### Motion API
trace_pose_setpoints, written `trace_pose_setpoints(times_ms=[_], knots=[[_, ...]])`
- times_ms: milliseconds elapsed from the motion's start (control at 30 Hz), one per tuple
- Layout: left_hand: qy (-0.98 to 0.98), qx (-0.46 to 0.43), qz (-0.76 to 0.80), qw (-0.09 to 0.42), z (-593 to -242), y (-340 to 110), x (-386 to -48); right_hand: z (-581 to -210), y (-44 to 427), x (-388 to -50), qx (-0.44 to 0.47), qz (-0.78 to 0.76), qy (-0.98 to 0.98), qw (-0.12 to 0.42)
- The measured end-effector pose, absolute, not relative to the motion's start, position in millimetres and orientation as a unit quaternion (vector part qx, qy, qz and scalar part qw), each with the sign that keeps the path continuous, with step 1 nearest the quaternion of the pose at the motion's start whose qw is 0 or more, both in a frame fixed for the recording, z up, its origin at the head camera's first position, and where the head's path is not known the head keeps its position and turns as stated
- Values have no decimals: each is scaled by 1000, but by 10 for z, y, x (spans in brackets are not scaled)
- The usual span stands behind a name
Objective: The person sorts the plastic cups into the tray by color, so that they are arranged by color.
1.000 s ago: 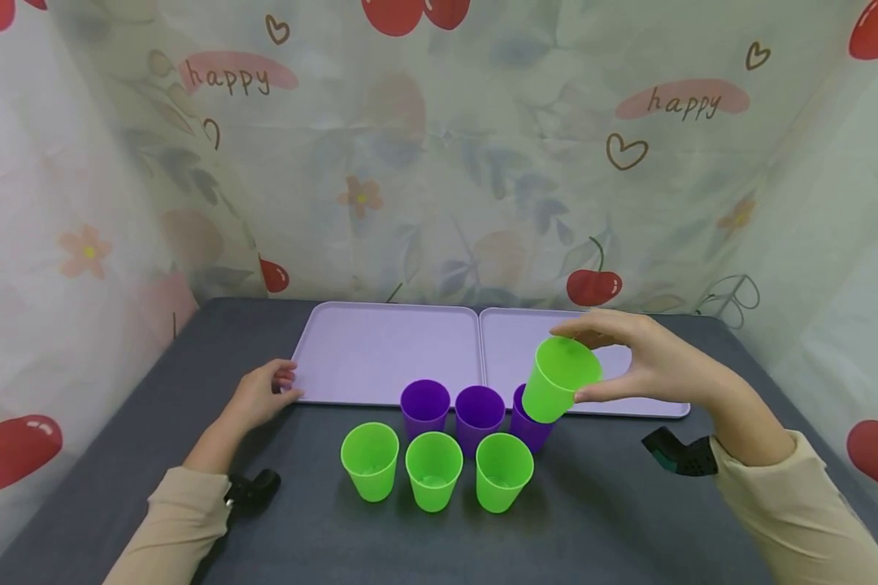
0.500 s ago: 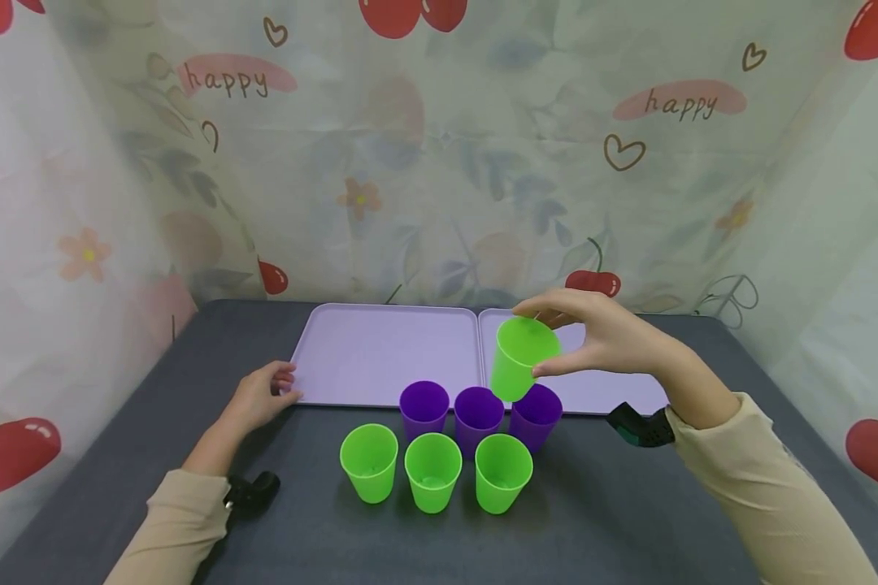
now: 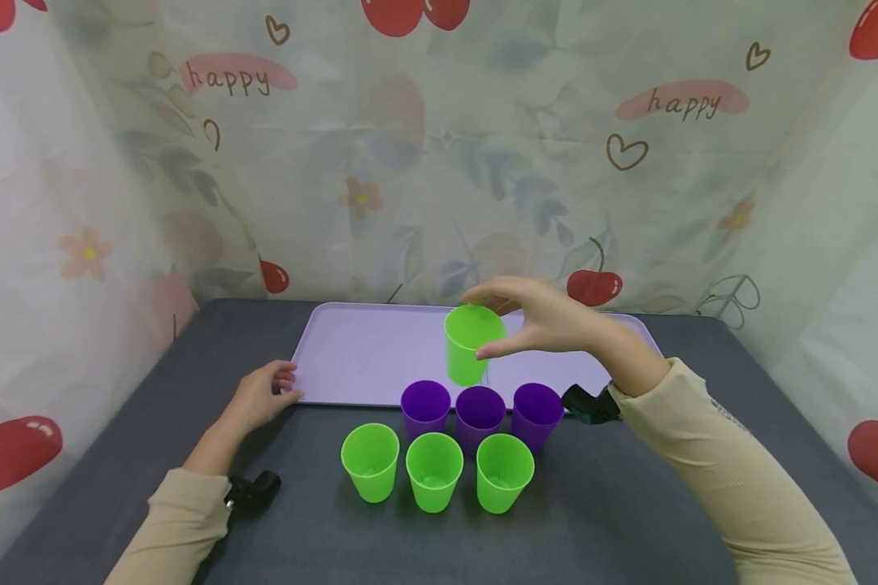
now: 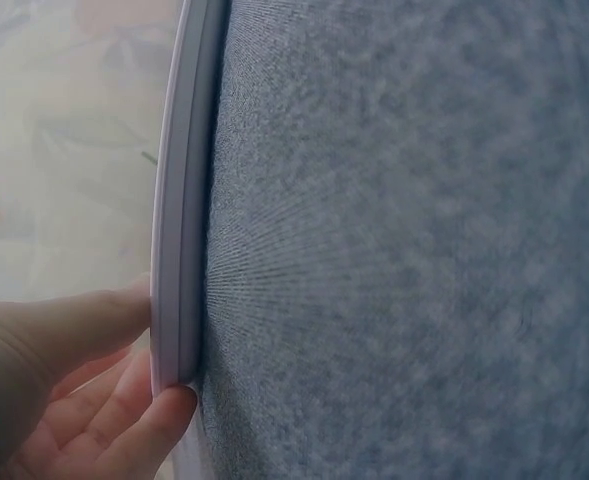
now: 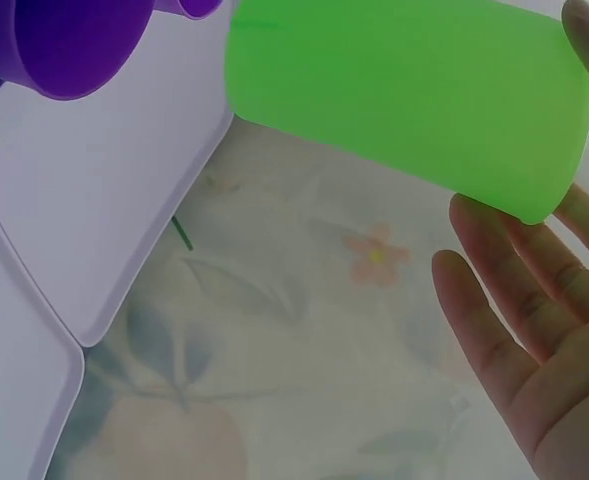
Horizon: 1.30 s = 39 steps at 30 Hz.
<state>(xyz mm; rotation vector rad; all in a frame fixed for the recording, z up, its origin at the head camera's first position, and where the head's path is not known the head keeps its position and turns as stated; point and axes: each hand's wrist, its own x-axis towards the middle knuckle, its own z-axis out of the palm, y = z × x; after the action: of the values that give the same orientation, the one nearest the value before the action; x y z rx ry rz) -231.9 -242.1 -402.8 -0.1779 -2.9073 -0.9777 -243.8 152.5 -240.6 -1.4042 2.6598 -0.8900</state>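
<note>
The word "happy" is written two times in thin brown letters on the cloth wall (image 3: pixel 446 162) behind the tabletop (image 3: pixel 322 544). One "happy" (image 3: pixel 229 79) is high above the far left corner, on a pink patch (image 3: pixel 284 79). The second "happy" (image 3: pixel 684 104) is high above the far right corner, on another pink patch (image 3: pixel 736 99). Little dark marks on the right sleeve (image 3: pixel 732 463) are too small to read.

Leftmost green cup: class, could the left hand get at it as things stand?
Probably yes: in the head view nothing stands between the left hand and the leftmost green cup, though the hand's grip on the left tray would likely have to loosen first.
</note>
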Motion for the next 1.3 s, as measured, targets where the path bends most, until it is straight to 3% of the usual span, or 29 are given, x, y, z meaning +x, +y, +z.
trace_pose_setpoints(times_ms=[1300], knots=[[-944,-58,-324,33,-4042,-2441,-2335,-2746,148,-2986,-454,-197,866,64]])
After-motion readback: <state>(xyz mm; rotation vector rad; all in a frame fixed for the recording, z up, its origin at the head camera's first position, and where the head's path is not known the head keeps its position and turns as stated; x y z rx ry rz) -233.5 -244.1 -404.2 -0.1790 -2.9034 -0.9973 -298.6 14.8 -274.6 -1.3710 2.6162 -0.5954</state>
